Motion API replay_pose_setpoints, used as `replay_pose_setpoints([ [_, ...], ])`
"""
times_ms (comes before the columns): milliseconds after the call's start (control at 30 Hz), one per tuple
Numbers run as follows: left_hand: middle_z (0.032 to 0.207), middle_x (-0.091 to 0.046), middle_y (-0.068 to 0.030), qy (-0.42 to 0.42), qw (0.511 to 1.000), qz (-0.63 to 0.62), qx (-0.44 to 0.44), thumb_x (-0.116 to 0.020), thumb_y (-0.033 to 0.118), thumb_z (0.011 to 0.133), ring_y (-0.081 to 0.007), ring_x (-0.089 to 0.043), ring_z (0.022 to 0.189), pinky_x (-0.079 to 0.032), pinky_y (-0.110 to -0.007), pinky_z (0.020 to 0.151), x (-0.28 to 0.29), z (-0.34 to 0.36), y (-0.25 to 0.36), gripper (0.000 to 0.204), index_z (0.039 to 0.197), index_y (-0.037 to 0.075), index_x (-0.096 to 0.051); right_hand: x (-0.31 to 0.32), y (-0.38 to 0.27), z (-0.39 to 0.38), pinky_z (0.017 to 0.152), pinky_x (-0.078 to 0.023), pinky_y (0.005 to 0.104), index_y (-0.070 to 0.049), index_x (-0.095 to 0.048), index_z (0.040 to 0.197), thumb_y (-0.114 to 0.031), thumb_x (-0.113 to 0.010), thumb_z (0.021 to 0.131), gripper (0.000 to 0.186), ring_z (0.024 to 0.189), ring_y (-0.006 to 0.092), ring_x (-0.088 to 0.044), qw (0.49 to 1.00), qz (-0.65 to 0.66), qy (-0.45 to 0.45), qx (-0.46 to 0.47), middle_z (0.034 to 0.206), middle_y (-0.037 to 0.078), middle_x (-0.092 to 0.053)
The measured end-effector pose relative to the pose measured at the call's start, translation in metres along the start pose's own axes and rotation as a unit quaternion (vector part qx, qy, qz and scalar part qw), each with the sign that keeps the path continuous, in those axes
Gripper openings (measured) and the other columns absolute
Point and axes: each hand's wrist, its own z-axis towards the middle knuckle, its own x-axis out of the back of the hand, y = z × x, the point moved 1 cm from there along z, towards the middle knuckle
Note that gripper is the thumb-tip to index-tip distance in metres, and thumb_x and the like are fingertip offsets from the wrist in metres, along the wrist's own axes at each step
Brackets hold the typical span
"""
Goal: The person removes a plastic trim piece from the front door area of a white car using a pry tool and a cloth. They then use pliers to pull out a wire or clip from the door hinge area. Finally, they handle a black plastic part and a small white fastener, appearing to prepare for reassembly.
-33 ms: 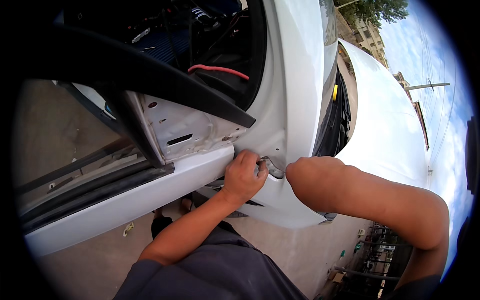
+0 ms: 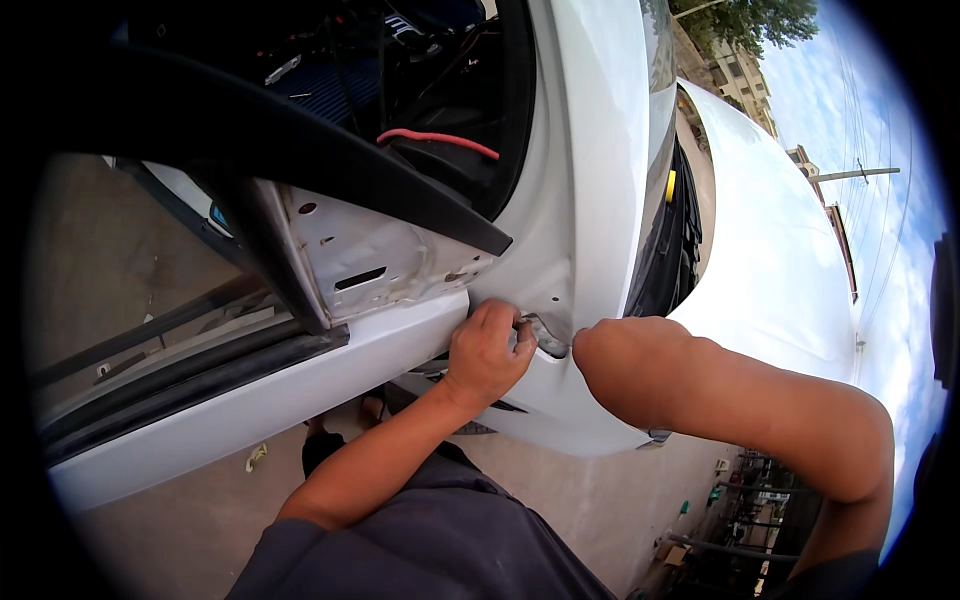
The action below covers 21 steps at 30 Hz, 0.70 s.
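The white fender panel of a car has a small oval opening close to the door's front end. My left hand is closed at this opening, thumb and fingers bent together by its left edge. Between its fingertips and the opening runs a thin, dull curved edge or strand; what the fingers pinch is too small to make out. On the opening's right side, my right hand bends sharply down at the wrist against the panel. Its fingers are hidden behind the hand, so their grip does not show.
The white car door stands open at left, its bare metal corner exposed beside the black window frame. A red cable lies inside the car. Beyond my right arm are the wipers and the white hood.
My right hand and forearm have shifted very slightly downward. The left hand stays in place at the opening.
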Motion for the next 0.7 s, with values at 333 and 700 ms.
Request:
replay_pose_setpoints([
  [333,0.082,-0.061,-0.0123,0.001,1.000,-0.003,-0.023,-0.073,0.004,0.074,-0.0342,-0.062,0.067,-0.052,-0.042,0.057,-0.001,0.002,-0.001,0.022,0.090,0.005,-0.057,-0.040,0.007,-0.001,0.073,-0.056,0.0468,0.005,-0.058,0.098,0.004,-0.052,0.084,0.015,0.083,0.0410,-0.069,0.992,0.095,0.081,-0.020,0.085,0.025,-0.068],
  [700,0.080,-0.062,-0.0124,-0.004,1.000,-0.019,-0.001,-0.073,0.001,0.072,-0.0330,-0.063,0.068,-0.052,-0.040,0.058,0.000,0.004,0.000,0.021,0.085,0.004,-0.057,-0.060,0.014,0.000,0.087,-0.053,0.0448,0.008,-0.058,0.129,-0.007,-0.055,0.093,0.039,0.095,0.0425,-0.068,0.952,0.283,0.090,-0.079,0.097,0.029,-0.069],
])
